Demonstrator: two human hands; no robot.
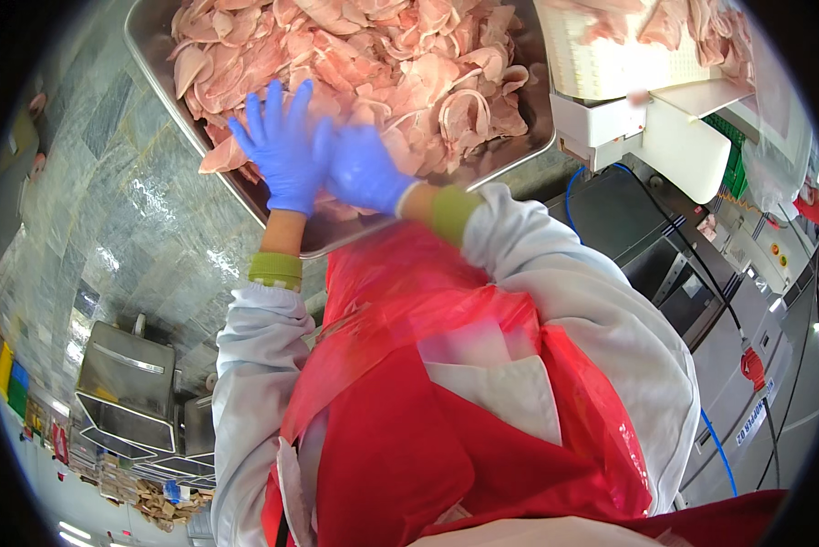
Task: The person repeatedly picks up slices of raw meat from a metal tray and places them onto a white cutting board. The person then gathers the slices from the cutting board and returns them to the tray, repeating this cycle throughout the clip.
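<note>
A large stainless steel tub (544,147) before me is heaped with thin slices of raw pale pink meat (354,61). My left hand (283,154), in a blue glove, lies palm down on the slices near the tub's left edge, fingers spread. Against its right side is my right hand (368,167), also blue-gloved and blurred, over the meat at the near edge; its fingers are partly hidden, and whether they grip anything is unclear. One meat slice (223,157) hangs over the left rim.
At the upper right, a white conveyor belt (621,61) carries more meat slices beside a white chute panel (686,147). Metal machine cabinets with cables stand at the right. Empty-looking steel tote bins (125,369) stand on the wet tiled floor (142,225) at the lower left.
</note>
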